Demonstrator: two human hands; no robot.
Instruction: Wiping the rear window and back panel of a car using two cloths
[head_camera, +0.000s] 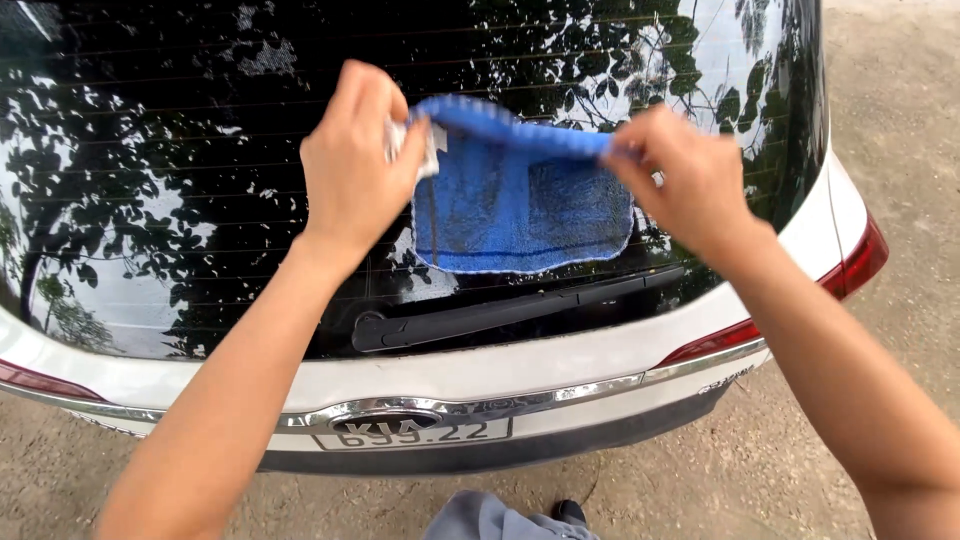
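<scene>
Above the rear window (200, 200) of the white car (560, 375), you hold a blue cloth (520, 205) stretched between your 2 hands. Your left hand (355, 155) is closed around the cloth's upper left corner, fingers curled over it, with a small white tag (432, 150) poking out just beside your thumb side. Your right hand (685, 175) pinches the upper right corner, fingers folded in tight on the edge. The top hem runs in a shallow arc from one hand to the other, and the rest of the cloth hangs down in front of the glass, its rounded lower edge ending just above the rear wiper (510, 310). Whether the cloth touches the glass is hard to tell from this angle; it looks to hang just off it.

The dark glass mirrors tree leaves and bright sky, and thin heater lines cross it. The wiper lies parked along the bottom of the window, tilted up toward the right. Below it you see the white tailgate, a chrome strip (470, 405) and the number plate (412, 432). A red tail light (850, 270) sits at the right corner of the car. Bare dusty ground (900, 120) lies around the car, and your grey trouser leg (480, 518) and a dark shoe (570, 512) show at the bottom edge.
</scene>
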